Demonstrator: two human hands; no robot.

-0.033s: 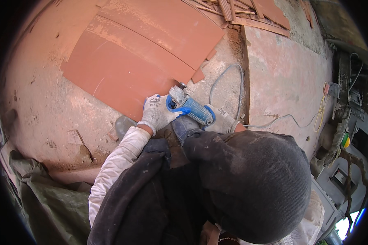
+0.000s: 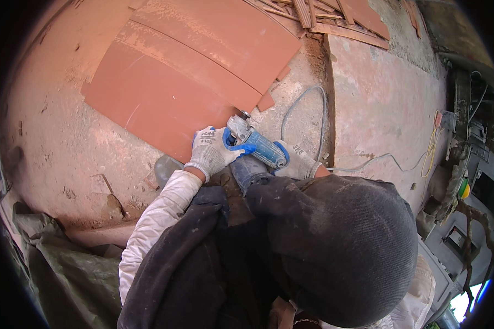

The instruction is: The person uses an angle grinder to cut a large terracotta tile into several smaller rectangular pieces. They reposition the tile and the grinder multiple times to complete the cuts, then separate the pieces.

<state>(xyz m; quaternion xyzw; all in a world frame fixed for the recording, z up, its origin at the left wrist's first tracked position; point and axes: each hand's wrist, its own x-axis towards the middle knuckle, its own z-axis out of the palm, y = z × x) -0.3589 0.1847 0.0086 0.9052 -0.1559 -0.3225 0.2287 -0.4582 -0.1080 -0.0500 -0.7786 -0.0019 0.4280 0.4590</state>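
A blue and silver angle grinder [image 2: 260,147] sits at the near corner of a reddish-brown sheet [image 2: 175,93], its disc beside the sheet's edge. My left hand [image 2: 214,148], in a grey glove with blue palm, is closed on the grinder's front part. My right hand [image 2: 293,160], gloved alike, grips the rear end of the grinder body and is partly hidden behind it. My jeans-clad leg [image 2: 247,172] is just below the tool.
Broken reddish strips and offcuts [image 2: 346,27] lie at top right. A grey cable [image 2: 321,96] loops across the dusty floor and raised concrete slab [image 2: 384,98]. A yellow cord [image 2: 431,151] is at right. A green tarp [image 2: 60,274] fills the lower left.
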